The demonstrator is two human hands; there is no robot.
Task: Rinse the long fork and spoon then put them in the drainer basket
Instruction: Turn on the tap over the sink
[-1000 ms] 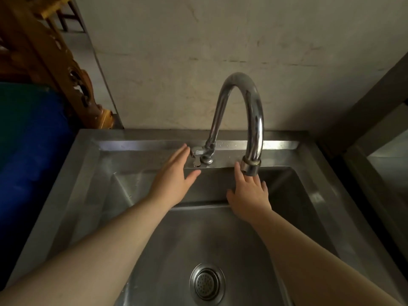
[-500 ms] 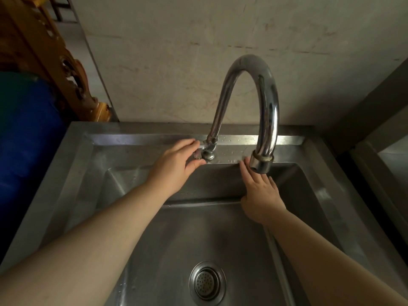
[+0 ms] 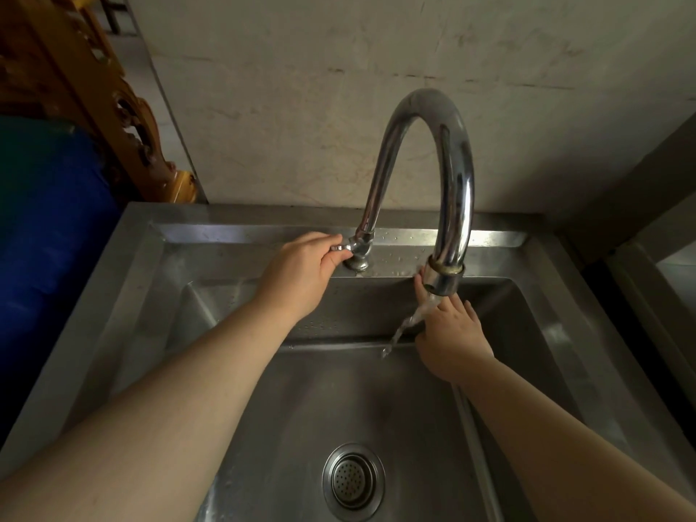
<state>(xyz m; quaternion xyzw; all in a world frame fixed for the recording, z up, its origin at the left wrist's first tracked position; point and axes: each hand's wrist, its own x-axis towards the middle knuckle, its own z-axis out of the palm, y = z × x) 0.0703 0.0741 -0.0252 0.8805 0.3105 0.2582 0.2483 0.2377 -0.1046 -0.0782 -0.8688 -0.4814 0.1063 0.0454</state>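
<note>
— What have you got hold of?

— My left hand [image 3: 301,275] is pinched around the tap lever [image 3: 341,248] at the base of the gooseneck faucet [image 3: 444,175]. My right hand [image 3: 450,339] grips nothing; its fingers are loosely spread under the spout, and the water stream [image 3: 408,322] runs past its near side into the steel sink [image 3: 241,318].

— And the long fork and spoon?

— Nowhere I can see. The basin holds only the drain strainer [image 3: 353,480], and the drainer basket is out of view too.

— So what could go wrong?

— If I turn the lever too far, I'd expect the stream to hit my knuckles hard and spray over the back ledge and the wall. Wet fingers are the other worry: smooth metal handles could slip and clatter into the basin. And I'd have to look away to find the cutlery while the water runs.
</note>
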